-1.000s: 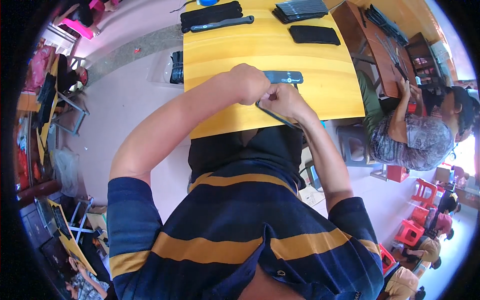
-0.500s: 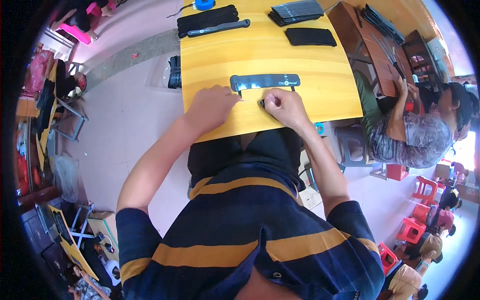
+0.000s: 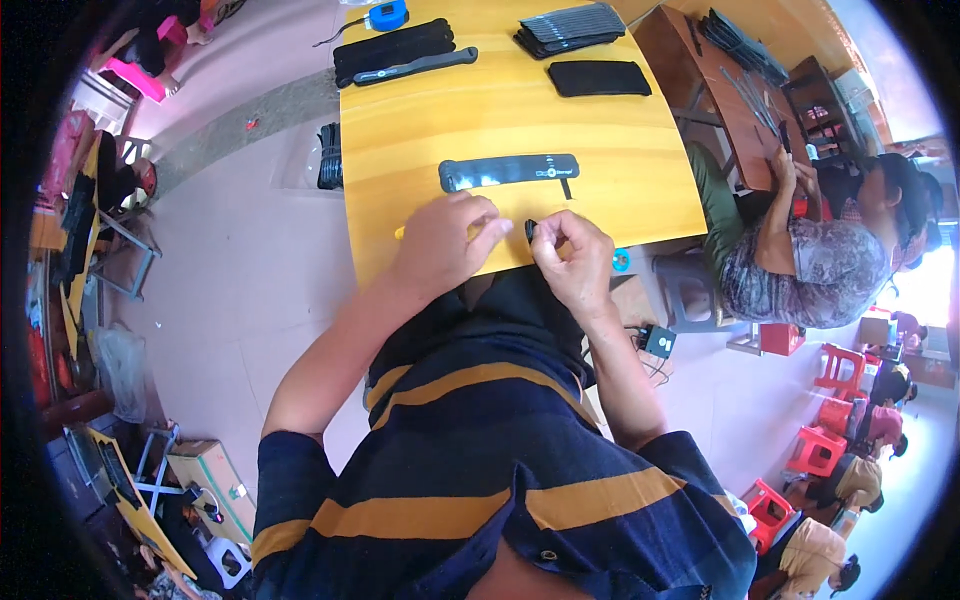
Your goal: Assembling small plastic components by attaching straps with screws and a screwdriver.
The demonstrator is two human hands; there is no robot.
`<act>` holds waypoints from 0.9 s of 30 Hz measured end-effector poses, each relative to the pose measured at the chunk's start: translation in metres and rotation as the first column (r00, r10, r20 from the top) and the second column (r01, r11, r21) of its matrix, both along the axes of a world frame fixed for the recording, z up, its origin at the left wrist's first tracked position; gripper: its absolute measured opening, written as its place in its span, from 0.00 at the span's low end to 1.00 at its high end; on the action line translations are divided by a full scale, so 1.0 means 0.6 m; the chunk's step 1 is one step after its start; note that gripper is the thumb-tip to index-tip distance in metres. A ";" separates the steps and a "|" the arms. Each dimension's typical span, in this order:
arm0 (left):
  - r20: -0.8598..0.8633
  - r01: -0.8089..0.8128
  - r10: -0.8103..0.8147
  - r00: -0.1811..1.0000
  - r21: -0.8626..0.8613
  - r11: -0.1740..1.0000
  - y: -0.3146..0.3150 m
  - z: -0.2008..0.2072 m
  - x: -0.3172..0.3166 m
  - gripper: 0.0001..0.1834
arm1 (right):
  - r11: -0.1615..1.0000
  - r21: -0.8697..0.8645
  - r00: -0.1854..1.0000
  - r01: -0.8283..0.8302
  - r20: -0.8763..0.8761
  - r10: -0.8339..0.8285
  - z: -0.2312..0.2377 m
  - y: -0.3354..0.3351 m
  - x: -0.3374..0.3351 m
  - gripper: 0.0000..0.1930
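Note:
A glossy black strip (image 3: pixel 510 172) with a white print lies across the yellow table. Just below its right end is a short black strap piece (image 3: pixel 566 189). My right hand (image 3: pixel 578 262) pinches a small black piece (image 3: pixel 531 231) between thumb and fingers near the table's front edge. Facing it, my left hand (image 3: pixel 447 240) has its fingers curled and its thumb pointing toward that piece. What the left hand holds, if anything, is hidden; a bit of bright yellow (image 3: pixel 399 233) shows beside it.
At the back of the table lie black strips (image 3: pixel 395 50), a grey-black strip (image 3: pixel 415 67), a stack of strips (image 3: pixel 570 28), a black pad (image 3: pixel 600 78) and a blue tape measure (image 3: pixel 387 14). A co-worker (image 3: pixel 800 245) sits at the right by a brown table (image 3: pixel 725 110).
Both hands have come closer together and nearer the table's front edge. The black piece in my right hand has moved with it. The whole view has shifted slightly.

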State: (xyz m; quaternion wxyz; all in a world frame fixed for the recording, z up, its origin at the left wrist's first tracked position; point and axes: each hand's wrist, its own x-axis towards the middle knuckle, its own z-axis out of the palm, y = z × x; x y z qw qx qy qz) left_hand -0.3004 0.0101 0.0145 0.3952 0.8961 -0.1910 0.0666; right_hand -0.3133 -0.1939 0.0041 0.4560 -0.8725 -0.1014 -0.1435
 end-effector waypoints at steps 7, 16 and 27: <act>-0.562 0.033 -0.365 0.742 -0.514 0.857 -0.004 -0.010 -0.019 0.20 | 0.991 0.055 0.988 -0.126 0.092 0.120 0.008 0.022 -0.024 0.04; -0.377 0.143 -0.391 0.840 -0.540 0.829 -0.010 -0.017 -0.033 0.19 | 0.804 0.595 0.944 -0.018 -0.254 0.210 -0.023 0.017 -0.045 0.04; -0.312 0.183 -0.300 0.901 -0.354 0.917 -0.020 0.005 -0.038 0.16 | 0.935 0.241 0.910 -0.261 -0.262 0.322 0.017 -0.002 -0.031 0.17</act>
